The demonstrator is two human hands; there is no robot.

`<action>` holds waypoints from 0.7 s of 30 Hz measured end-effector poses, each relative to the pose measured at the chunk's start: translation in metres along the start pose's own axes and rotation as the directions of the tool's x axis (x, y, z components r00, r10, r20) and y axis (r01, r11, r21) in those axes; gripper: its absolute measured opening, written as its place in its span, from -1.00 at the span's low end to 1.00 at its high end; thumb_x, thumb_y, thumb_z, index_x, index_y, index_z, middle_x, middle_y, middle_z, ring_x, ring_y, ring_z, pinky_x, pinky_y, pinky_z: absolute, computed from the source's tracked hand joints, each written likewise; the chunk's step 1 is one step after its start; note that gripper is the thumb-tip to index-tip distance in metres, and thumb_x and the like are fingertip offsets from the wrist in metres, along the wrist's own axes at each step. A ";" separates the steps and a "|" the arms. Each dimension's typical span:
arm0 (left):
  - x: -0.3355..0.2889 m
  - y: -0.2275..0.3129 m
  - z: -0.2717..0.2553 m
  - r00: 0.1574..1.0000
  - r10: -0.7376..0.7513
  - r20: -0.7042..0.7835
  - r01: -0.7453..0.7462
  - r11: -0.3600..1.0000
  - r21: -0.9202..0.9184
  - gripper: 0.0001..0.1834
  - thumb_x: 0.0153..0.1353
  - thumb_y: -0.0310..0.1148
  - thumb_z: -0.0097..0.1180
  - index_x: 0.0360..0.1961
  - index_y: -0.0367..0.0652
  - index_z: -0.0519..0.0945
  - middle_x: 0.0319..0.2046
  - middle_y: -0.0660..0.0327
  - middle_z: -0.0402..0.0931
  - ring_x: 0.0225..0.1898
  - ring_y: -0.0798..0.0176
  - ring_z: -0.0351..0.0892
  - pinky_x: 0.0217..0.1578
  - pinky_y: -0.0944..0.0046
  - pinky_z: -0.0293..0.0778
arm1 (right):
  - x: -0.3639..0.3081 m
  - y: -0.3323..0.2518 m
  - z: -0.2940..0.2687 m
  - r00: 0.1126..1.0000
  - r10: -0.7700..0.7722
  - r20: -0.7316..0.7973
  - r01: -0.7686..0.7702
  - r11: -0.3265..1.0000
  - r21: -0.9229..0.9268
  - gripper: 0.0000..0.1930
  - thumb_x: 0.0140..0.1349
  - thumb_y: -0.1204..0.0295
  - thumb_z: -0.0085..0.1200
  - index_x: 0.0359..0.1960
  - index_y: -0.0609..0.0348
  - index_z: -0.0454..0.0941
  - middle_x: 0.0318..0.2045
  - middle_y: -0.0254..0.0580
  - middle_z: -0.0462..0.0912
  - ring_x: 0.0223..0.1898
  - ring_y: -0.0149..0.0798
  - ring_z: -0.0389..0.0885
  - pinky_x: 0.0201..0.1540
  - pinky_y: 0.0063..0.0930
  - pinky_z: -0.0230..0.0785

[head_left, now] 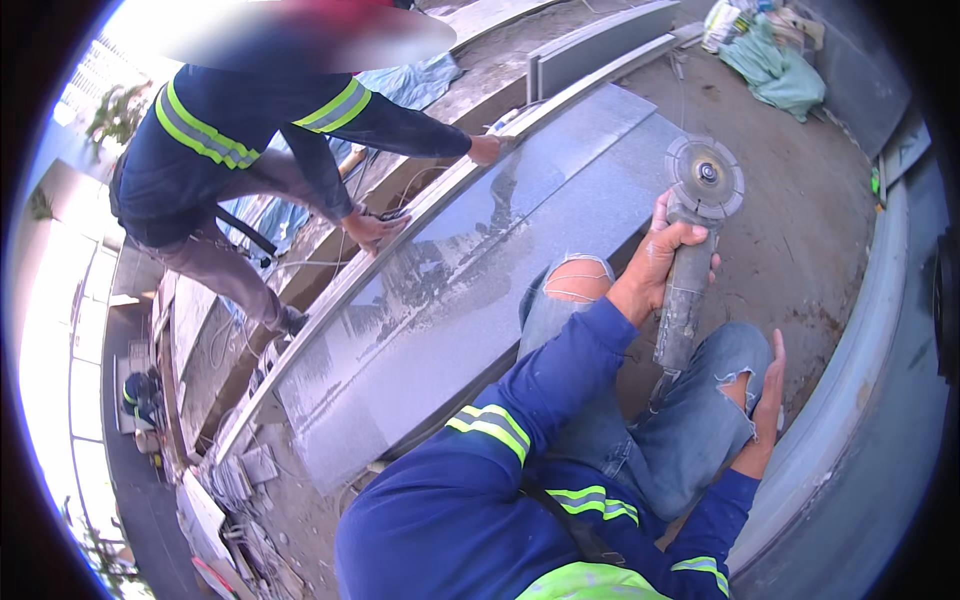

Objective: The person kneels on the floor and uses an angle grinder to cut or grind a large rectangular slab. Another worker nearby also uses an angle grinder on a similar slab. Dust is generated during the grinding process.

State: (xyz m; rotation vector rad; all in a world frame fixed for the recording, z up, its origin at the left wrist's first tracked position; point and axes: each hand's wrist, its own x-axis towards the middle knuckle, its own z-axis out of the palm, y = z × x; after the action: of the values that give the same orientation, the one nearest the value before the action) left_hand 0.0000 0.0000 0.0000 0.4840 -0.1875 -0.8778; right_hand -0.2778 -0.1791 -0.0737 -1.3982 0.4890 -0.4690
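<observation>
My left hand (pixel 660 255) is wrapped round the neck of a dusty grey angle grinder (pixel 683 300), held above my bent knees. Its segmented cutting disc (pixel 704 176) points up and away from me, and the body hangs down toward my lap. Whether the disc is spinning, I cannot tell. My right hand (pixel 772 385) is raised beside my right knee, seen edge-on, with its fingers stretched out and nothing in it. Just left of the grinder lies a long grey slab (pixel 600 220), partly wet and smeared with dark slurry.
Across the slab a co-worker (pixel 260 130) in a dark blue reflective top leans over, both hands at a long pale strip (pixel 330 290). Green sacks (pixel 775 75) lie at the far right. A pale curved ledge (pixel 850 400) runs along my right. Scraps (pixel 240 480) litter the lower left.
</observation>
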 end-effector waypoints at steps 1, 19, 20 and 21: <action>-0.001 0.000 -0.001 1.000 0.018 -0.009 -0.018 0.999 -0.030 0.01 0.22 -0.41 0.38 0.58 0.45 0.10 0.11 0.01 0.45 -0.32 -0.03 0.72 -0.46 -0.10 0.77 | 0.014 -0.020 0.005 0.993 -0.116 0.035 0.120 0.929 -0.351 -0.04 0.56 -0.27 0.15 0.78 -0.06 0.10 0.65 0.25 0.29 0.64 0.08 0.33 0.63 -0.05 0.21; -0.004 0.015 -0.003 0.965 0.246 -0.087 -0.257 0.953 -0.158 -0.04 0.23 -0.41 0.32 0.57 0.42 0.12 -0.01 0.02 0.48 -0.39 0.01 0.70 -0.46 -0.12 0.73 | 0.071 -0.049 -0.005 0.976 0.023 0.216 0.137 0.708 -0.693 -0.46 0.65 0.06 0.12 0.38 0.27 0.66 0.32 0.07 0.73 0.40 0.01 0.61 0.52 -0.15 0.30; -0.005 0.016 -0.002 0.968 0.240 -0.074 -0.249 0.954 -0.170 -0.03 0.22 -0.43 0.30 0.58 0.41 0.12 -0.01 0.02 0.47 -0.40 0.02 0.69 -0.47 -0.11 0.72 | 0.069 -0.046 -0.003 0.981 0.004 0.195 0.143 0.667 -0.731 -0.45 0.66 0.06 0.10 0.41 0.26 0.63 0.36 0.07 0.69 0.43 0.03 0.58 0.53 -0.15 0.29; -0.007 0.019 -0.002 0.967 0.240 -0.088 -0.251 0.957 -0.145 -0.02 0.21 -0.44 0.29 0.58 0.42 0.12 -0.01 0.01 0.47 -0.41 0.02 0.69 -0.47 -0.11 0.71 | 0.064 -0.046 -0.002 0.981 -0.025 0.193 0.165 0.634 -0.756 -0.44 0.68 0.05 0.07 0.45 0.25 0.60 0.40 0.08 0.66 0.46 0.04 0.55 0.54 -0.14 0.28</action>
State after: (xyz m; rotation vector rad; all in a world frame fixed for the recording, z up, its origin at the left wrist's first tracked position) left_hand 0.0092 0.0167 0.0078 0.3362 -0.1110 -0.6247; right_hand -0.2283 -0.2234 -0.0318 -2.2961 0.5010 -0.2098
